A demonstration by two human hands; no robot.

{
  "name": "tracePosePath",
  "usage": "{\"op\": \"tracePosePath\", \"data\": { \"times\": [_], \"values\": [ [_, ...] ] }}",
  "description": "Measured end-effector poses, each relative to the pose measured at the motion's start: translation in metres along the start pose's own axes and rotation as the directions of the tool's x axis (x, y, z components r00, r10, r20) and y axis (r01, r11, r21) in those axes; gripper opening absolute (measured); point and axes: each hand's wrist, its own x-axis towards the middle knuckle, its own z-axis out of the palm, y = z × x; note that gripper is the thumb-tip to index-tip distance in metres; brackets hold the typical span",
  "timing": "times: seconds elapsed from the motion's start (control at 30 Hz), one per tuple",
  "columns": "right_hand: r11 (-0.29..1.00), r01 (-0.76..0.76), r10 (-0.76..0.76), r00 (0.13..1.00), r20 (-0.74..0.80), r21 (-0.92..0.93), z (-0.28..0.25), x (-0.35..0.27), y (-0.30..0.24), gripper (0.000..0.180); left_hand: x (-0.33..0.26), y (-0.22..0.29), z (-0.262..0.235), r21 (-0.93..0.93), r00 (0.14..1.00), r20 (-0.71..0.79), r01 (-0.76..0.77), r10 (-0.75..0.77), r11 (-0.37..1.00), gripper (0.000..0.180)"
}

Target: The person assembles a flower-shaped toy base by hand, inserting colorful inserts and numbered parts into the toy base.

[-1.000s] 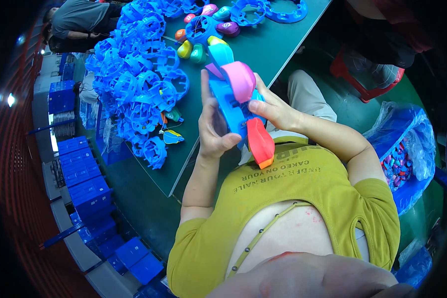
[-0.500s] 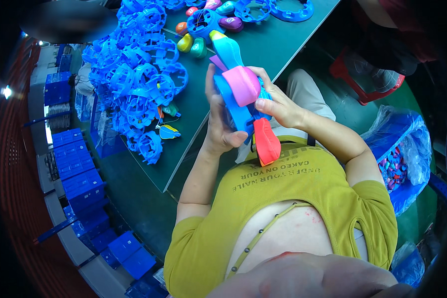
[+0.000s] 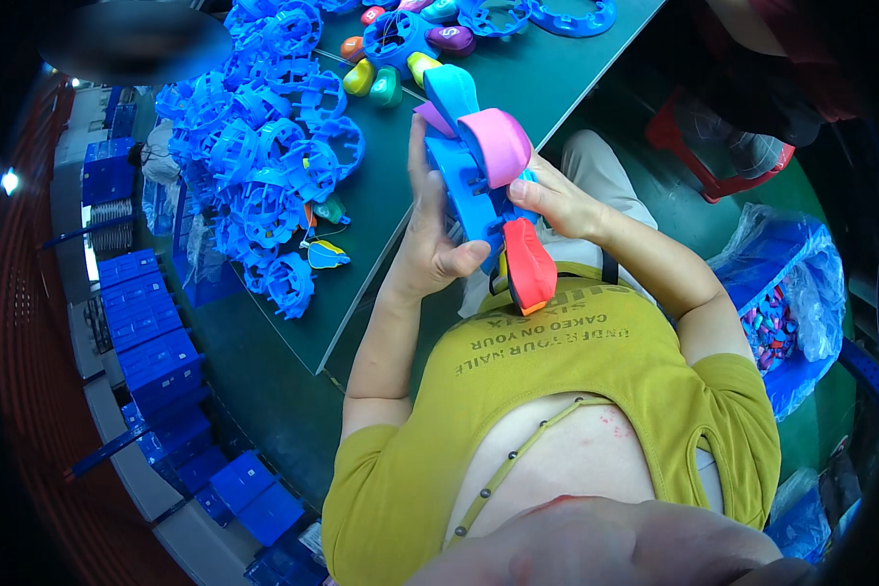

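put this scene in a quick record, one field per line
left grip: around the left side of a blue ring
right grip: at the ring's right side
on the ring: coloured pieces, including pink and red
table: heaped blue frames
floor, right: red bin, blue bin holding small coloured pieces

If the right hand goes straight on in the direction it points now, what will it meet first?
Probably the blue ring, which the right hand seems to be touching. Beyond it, perhaps the left hand, but depth is hard to judge.
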Motion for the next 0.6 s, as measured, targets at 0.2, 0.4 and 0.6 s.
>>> {"op": "tracePosePath", "data": {
  "times": [0.2,0.4,0.6],
  "values": [
    [0.999,-0.004,0.005,1.000,-0.011,0.033,0.002,-0.002,-0.003,0.082,-0.003,0.006,0.007,-0.071,0.995,0.016,0.096,-0.095,0.993,0.136],
    [0.987,-0.019,0.026,0.999,0.041,-0.158,-0.004,0.001,-0.015,0.079,-0.022,-0.006,0.005,0.171,0.991,0.070,0.100,-0.113,0.980,0.101],
    [0.976,-0.080,0.088,0.996,0.032,-0.202,-0.005,0.001,-0.019,0.075,-0.005,-0.016,0.002,0.442,0.984,0.114,-0.173,0.136,0.880,0.091]
  ]
}}
